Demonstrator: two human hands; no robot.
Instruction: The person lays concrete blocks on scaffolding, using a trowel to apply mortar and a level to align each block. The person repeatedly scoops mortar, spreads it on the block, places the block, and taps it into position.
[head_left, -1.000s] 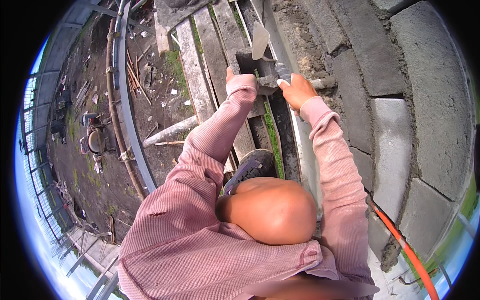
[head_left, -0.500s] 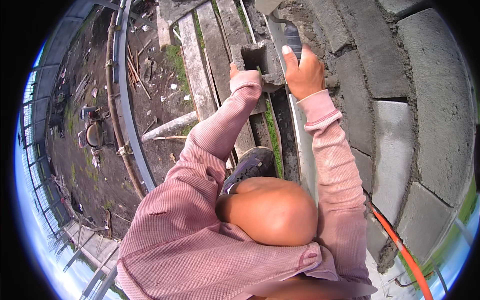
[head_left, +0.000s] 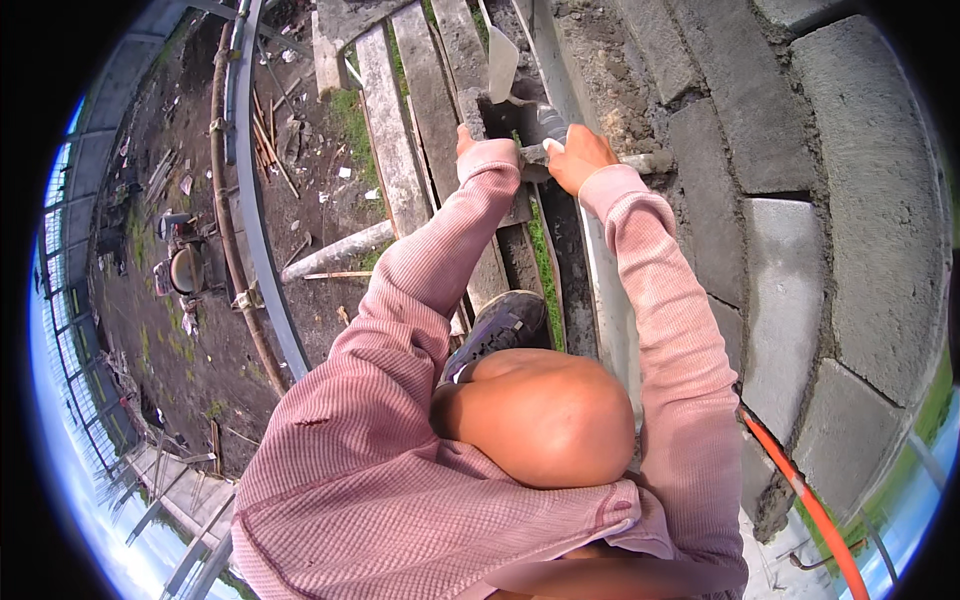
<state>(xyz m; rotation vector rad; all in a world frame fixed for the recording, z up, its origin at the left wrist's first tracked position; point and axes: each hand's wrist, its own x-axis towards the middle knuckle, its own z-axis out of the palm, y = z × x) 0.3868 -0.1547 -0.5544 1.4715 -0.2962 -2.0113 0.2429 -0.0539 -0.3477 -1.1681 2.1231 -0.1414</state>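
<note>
right hand (head_left: 584, 160) swung leftward, gripping trowel (head_left: 502, 65), left hand (head_left: 488, 156) outstretched against block (head_left: 471, 106)

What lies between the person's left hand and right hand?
In the head view, part of the grey hollow block lies between the left hand and the right hand, which grips a trowel.

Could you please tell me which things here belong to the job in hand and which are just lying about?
Job in hand:
trowel, in the right hand
hollow block, touched by the left hand

Apparently just lying about:
thin reddish sticks
small white scraps
</note>
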